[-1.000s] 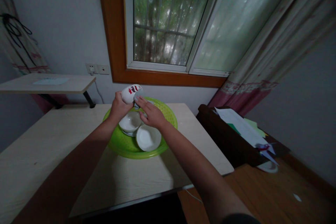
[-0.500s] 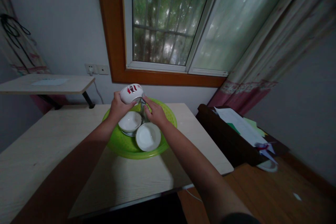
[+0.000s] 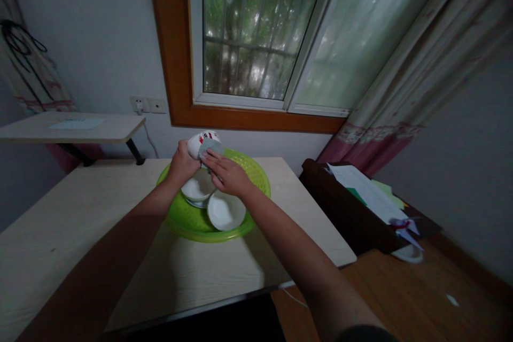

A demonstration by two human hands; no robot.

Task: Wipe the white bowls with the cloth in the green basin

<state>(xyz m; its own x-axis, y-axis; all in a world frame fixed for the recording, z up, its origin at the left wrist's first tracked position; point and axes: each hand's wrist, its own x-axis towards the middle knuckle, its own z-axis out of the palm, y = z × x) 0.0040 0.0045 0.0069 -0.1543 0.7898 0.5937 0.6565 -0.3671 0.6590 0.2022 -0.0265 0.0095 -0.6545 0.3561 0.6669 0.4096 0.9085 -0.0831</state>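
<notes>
My left hand [image 3: 183, 161] grips a white bowl [image 3: 194, 145] with red markings, tilted with its outside toward me, above a green plastic basket [image 3: 188, 232]. A grey cloth [image 3: 210, 146] lies against the bowl's outer side, with the fingers of my right hand [image 3: 228, 171] pressing it there. Below my hands, a white bowl [image 3: 197, 188] sits in the basket on what looks like a plate [image 3: 199, 204], partly covered by my right hand. Nearer to me, another white bowl [image 3: 226, 211] rests in the basket with its inside facing up.
The basket stands on a pale wooden table [image 3: 132, 256]. A small raised shelf [image 3: 108, 131] is at the left, below a wall socket [image 3: 147, 105]. Beyond the table's right edge is a dark brown piece of furniture [image 3: 340, 214] with papers [image 3: 368, 192] on it.
My right hand has brought the grey cloth up from beside the bowl onto its outer side, covering some markings. The held bowl has shifted slightly right and down.
</notes>
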